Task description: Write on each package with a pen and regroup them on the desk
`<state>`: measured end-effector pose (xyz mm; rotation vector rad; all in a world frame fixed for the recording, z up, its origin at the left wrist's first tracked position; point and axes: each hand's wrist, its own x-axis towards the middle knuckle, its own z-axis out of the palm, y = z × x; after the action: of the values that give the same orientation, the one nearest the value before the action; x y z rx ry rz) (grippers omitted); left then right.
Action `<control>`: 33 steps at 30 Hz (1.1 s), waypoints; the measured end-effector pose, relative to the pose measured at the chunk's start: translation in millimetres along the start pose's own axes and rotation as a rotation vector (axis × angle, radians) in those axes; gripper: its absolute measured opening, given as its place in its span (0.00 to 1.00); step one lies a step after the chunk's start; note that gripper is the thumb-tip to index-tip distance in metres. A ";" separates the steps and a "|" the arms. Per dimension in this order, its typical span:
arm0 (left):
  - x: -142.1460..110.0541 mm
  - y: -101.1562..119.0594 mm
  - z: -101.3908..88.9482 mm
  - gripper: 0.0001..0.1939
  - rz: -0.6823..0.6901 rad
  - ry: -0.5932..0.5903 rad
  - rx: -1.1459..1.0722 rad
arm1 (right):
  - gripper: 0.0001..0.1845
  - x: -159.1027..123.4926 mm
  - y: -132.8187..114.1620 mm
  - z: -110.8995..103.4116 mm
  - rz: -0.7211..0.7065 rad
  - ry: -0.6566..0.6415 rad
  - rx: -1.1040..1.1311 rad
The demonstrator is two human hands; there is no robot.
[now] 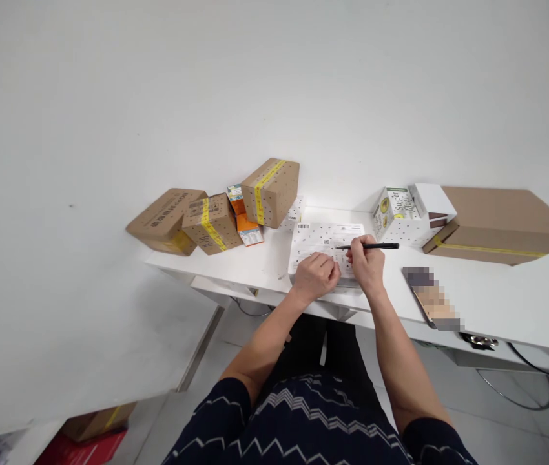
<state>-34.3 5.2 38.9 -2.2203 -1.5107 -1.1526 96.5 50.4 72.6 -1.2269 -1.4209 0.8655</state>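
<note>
A white box (pixel 313 239) with small dark marks, a barcode and a square code lies flat near the shelf's front edge. My left hand (pixel 317 274) rests on its near side, the fingers curled under into a fist; nothing shows in them. Between the thumb and fingers of my right hand (pixel 368 261) is a black pen (pixel 382 246). Its tip points left, over the printed top of the box. From this angle I cannot tell whether the tip touches the surface.
To the left stand brown taped cartons (pixel 210 224) and an orange-and-white box (pixel 249 227). A white box with green print (pixel 397 208), an opened white box (pixel 433 199) and a long brown carton (pixel 502 223) stand right. A phone (pixel 433 297) lies near the front edge.
</note>
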 end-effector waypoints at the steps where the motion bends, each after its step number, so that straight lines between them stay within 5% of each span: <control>1: -0.1 -0.1 0.1 0.13 0.000 0.002 -0.005 | 0.13 -0.4 -1.4 -0.3 -0.018 0.001 -0.053; 24: -0.5 -0.7 0.9 0.14 0.004 -0.001 0.018 | 0.13 0.3 1.8 1.8 -0.089 -0.031 -0.226; 33: 0.3 -0.8 0.5 0.13 0.075 0.081 0.070 | 0.14 -0.3 18.9 -11.0 -0.199 0.409 0.236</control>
<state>-34.7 6.0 38.6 -2.1388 -1.4019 -1.1344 111.6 53.2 57.0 -0.9951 -1.0562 0.5841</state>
